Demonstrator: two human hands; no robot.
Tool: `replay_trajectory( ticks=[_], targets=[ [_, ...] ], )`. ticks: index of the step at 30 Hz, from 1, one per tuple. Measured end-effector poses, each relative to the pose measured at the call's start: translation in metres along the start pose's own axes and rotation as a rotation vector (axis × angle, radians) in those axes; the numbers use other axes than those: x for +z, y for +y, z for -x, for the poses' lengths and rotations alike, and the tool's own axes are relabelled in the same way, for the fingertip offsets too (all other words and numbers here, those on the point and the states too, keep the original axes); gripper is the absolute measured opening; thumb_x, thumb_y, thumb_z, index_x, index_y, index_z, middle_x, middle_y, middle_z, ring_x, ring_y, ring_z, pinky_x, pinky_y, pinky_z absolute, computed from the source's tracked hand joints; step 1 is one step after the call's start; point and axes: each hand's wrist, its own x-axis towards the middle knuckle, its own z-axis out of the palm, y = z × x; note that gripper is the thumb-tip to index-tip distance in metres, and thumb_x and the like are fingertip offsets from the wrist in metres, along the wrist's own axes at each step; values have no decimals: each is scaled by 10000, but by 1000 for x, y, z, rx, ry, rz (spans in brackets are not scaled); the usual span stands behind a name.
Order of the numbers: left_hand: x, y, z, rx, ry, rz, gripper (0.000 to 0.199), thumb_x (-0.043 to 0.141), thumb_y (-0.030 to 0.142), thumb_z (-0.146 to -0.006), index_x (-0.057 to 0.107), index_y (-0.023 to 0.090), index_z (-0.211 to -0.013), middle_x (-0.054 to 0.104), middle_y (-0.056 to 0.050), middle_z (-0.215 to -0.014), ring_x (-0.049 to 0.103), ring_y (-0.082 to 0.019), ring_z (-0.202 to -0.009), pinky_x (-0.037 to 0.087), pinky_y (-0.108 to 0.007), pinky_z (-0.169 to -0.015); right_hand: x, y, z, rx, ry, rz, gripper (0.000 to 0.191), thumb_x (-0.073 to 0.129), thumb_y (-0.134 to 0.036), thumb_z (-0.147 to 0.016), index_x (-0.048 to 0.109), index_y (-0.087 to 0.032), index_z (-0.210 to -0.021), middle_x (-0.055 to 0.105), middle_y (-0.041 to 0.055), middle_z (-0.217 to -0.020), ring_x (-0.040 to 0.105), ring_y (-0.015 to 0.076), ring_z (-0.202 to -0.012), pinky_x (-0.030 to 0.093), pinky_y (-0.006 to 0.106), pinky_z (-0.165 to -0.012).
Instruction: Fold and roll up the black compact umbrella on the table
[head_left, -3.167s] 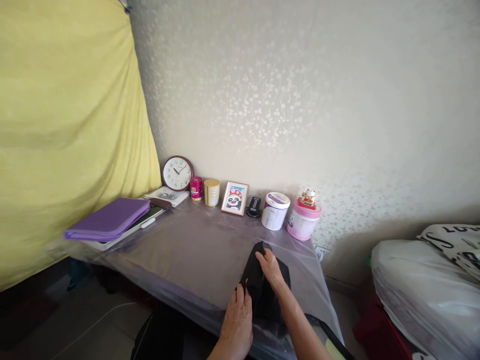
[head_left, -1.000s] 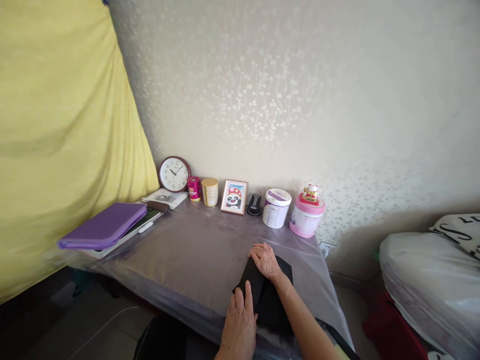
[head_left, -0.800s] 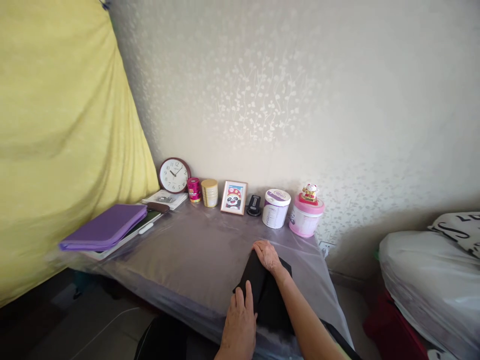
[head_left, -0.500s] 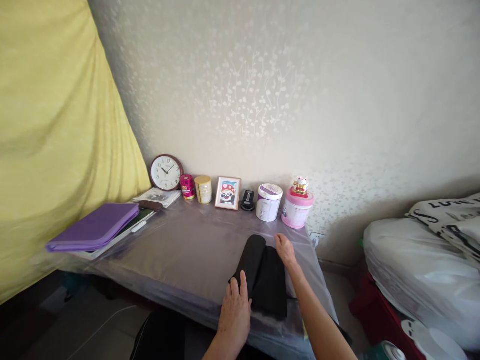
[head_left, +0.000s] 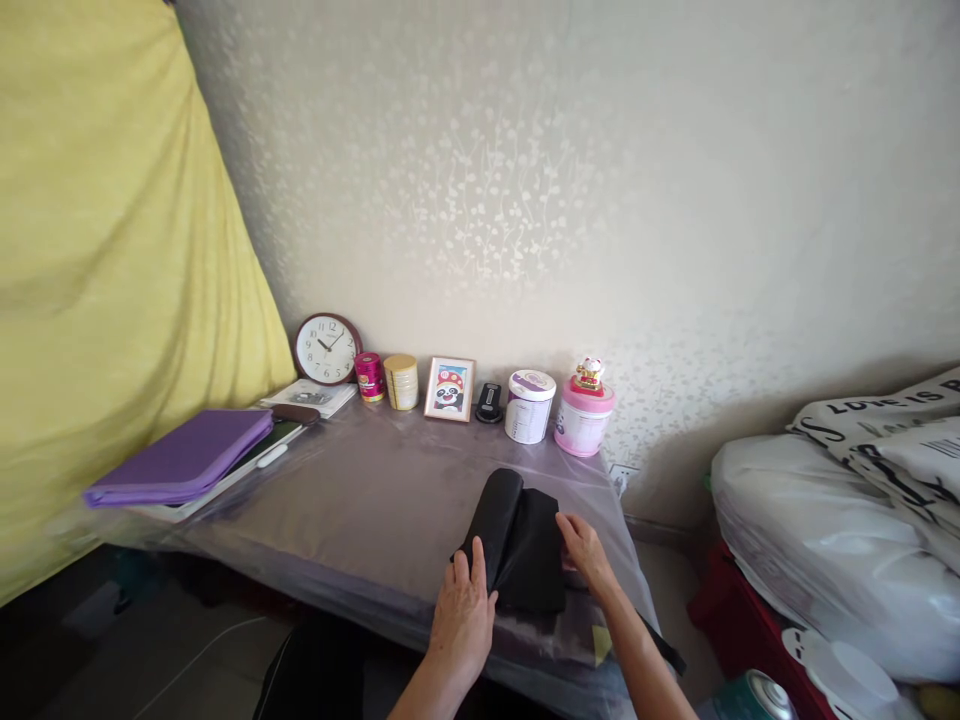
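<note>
A black folded cloth [head_left: 532, 550] lies near the front right of the table, its left side rolled into a thick fold and its right side flat. On the near end of the roll rests my left hand [head_left: 463, 610], fingers stretched out and thumb by the crease. My right hand [head_left: 587, 552] pinches the cloth's right edge between thumb and fingers; the fingertips are partly hidden. A dark strap [head_left: 664, 645] shows beyond my right forearm at the table's side; whether it belongs to the cloth I cannot tell.
Along the wall stand a clock [head_left: 327, 349], a pink can [head_left: 369, 378], a yellow-lidded jar [head_left: 401, 384], a panda picture frame [head_left: 450, 390], a white tub [head_left: 529, 412] and a pink tub [head_left: 583, 420] with a cat figurine. A purple folder [head_left: 184, 455] lies left. Plastic sheeting covers the table [head_left: 360, 500].
My right hand has moved down along the cloth's right edge, from the top corner toward the middle. My left hand stays on the roll. The view has shifted slightly right.
</note>
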Motion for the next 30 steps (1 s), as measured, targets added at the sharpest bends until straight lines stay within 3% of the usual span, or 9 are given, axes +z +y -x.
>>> replay_trajectory(
  ticks=[5,9,21,25,30],
  targets=[
    [0,-5,1,23,-64,60,680,432,179,-818,99,95,-1405,401,-172,-1276,434,-244,-1125,364,-340,-938,6,-5,5,-125,75,123,360,501,-509,-708,635,-178,-758,606,20,-629,592,189,-646,449,251,-509],
    [-5,-8,2,41,-117,92,762,435,101,-758,36,90,-1408,348,-176,-1335,395,-254,-1175,323,-338,-983,11,-5,5,-196,90,120,339,515,-495,-697,633,-177,-707,565,1,-556,558,176,-592,409,247,-495],
    [-9,-10,3,36,-138,74,860,429,-6,-643,49,92,-1408,356,-173,-1343,393,-254,-1197,328,-319,-988,40,-50,11,-186,-88,-165,284,510,-481,-719,451,-206,-687,408,-71,-522,444,99,-460,365,198,-381],
    [-11,-9,2,44,-144,82,881,422,-29,-612,58,85,-1406,361,-172,-1344,394,-242,-1200,334,-308,-986,54,-59,5,-192,-130,-185,273,494,-447,-739,511,-192,-834,498,-42,-590,523,126,-514,439,221,-424],
    [-10,-11,0,51,-153,88,916,443,-31,-562,93,70,-1402,328,-180,-1372,371,-256,-1221,330,-320,-993,78,-56,-9,-225,-132,-151,418,465,-428,-766,507,-152,-1076,585,9,-677,592,171,-581,485,259,-457]
  ],
)
